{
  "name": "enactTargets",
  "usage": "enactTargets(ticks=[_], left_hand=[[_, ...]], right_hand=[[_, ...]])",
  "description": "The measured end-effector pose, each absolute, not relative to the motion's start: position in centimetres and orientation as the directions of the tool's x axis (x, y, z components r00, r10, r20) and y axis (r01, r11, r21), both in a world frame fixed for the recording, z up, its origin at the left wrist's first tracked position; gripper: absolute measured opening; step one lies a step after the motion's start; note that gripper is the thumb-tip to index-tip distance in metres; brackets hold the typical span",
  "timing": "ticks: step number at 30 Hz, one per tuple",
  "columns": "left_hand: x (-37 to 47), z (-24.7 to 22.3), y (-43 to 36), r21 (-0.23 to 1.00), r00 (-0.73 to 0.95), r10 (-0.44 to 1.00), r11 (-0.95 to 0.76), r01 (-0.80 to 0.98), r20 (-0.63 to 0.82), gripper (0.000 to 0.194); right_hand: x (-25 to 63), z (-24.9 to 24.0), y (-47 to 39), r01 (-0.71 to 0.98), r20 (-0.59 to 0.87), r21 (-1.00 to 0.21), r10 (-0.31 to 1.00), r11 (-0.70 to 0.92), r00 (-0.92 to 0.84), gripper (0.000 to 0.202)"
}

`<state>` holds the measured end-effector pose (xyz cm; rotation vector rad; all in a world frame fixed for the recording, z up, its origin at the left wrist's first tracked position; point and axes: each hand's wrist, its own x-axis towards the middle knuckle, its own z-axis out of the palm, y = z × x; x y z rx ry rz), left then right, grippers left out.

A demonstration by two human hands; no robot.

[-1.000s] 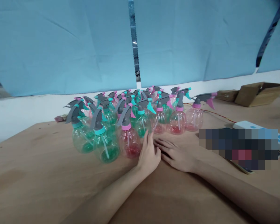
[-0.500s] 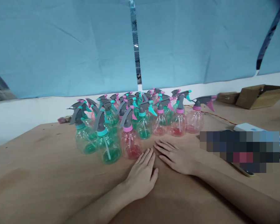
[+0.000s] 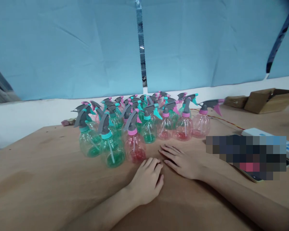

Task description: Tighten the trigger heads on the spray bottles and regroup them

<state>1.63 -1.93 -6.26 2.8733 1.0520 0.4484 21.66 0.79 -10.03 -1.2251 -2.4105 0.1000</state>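
Note:
My left hand (image 3: 148, 181) rests on the wooden table with its fingers bent and nothing visible in it. Just ahead of its fingertips stands a pink spray bottle (image 3: 135, 146) with a grey trigger head. Palm down beside it, my right hand (image 3: 179, 162) lies flat and empty, fingers stretched out. A green spray bottle (image 3: 113, 154) with a turquoise collar stands left of the pink one. Further left is another green spray bottle (image 3: 89, 142). Beyond the right hand is a second pink spray bottle (image 3: 183, 130). Several more are grouped behind, partly hidden by the front ones.
On the right, a white power strip (image 3: 252, 132) lies near a blurred-out patch, with a phone edge (image 3: 256, 179) showing below it. An opened cardboard box (image 3: 262, 102) sits at the back right. Blue sheeting (image 3: 86, 48) covers the wall behind the table (image 3: 50, 179).
The fingers of my left hand have bent, from lying straight to curled. My right hand and the bottles stay where they were; the view has shifted slightly.

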Motion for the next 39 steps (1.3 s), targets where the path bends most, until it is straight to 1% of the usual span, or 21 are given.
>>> enactTargets(ticks=[5,9,12,15,19,21,23,26,28,30,31,33,35,37,39], left_hand=[[1.8,-5.6,-2.3,0.089,0.743,0.631,-0.772,0.629,0.224,0.022],[1.9,-5.4,-2.4,0.044,0.751,0.608,-0.784,0.619,0.257,0.024],[1.9,-5.4,-2.3,0.053,0.75,0.6,-0.789,0.612,0.278,0.024],[1.9,-5.5,-2.2,0.059,0.748,0.61,-0.784,0.618,0.261,0.02],[2.0,-5.7,-2.3,0.006,0.782,0.568,-0.81,0.586,0.256,0.021],[1.8,-5.5,-2.2,-0.022,0.775,0.541,-0.815,0.579,0.325,0.025],[1.5,-4.8,-1.9,-0.055,0.711,0.517,-0.79,0.611,0.477,0.03],[0.7,-2.8,-1.0,-0.057,0.475,0.419,-0.7,0.712,0.774,0.04],[0.3,-1.1,-0.2,-0.016,0.3,0.319,-0.662,0.75,0.899,0.049],[0.2,0.3,0.5,0.052,0.176,0.27,-0.667,0.743,0.947,0.055],[0.2,0.7,0.9,0.097,0.131,0.275,-0.681,0.726,0.953,0.057],[0.3,1.0,1.6,0.213,0.061,0.341,-0.708,0.673,0.938,0.063],[0.4,0.5,2.3,0.361,0.011,0.463,-0.705,0.61,0.886,0.068],[0.4,-0.3,2.8,0.506,-0.025,0.595,-0.661,0.553,0.804,0.071],[0.3,-1.0,3.4,0.599,-0.046,0.678,-0.613,0.515,0.734,0.071]], right_hand=[[21.6,-9.7,0.6,0.757,0.335,-0.267,0.794,0.596,-0.507,0.042],[21.5,-9.7,0.6,0.745,0.339,-0.294,0.794,0.598,-0.504,0.042],[21.4,-9.6,0.6,0.734,0.353,-0.315,0.792,0.602,-0.498,0.04],[21.3,-9.1,0.5,0.716,0.367,-0.347,0.79,0.606,-0.49,0.037],[21.2,-8.0,0.1,0.696,0.389,-0.416,0.807,0.585,-0.445,0.03],[21.2,-7.6,0.0,0.689,0.397,-0.45,0.819,0.568,-0.415,0.03],[21.1,-7.4,-0.2,0.68,0.401,-0.472,0.823,0.561,-0.402,0.028],[21.0,-7.3,-0.3,0.67,0.402,-0.488,0.826,0.559,-0.396,0.027],[20.9,-7.2,-0.4,0.67,0.4,-0.493,0.828,0.555,-0.392,0.026],[20.9,-7.1,-0.5,0.671,0.397,-0.494,0.831,0.552,-0.391,0.026],[20.8,-7.0,-0.6,0.672,0.396,-0.494,0.831,0.551,-0.391,0.026],[20.8,-7.0,-0.6,0.673,0.395,-0.495,0.832,0.55,-0.39,0.026],[20.8,-6.9,-0.7,0.672,0.395,-0.497,0.833,0.549,-0.388,0.026],[20.8,-6.9,-0.7,0.67,0.394,-0.499,0.832,0.55,-0.39,0.026],[20.8,-7.0,-0.7,0.667,0.392,-0.501,0.831,0.552,-0.394,0.026]])
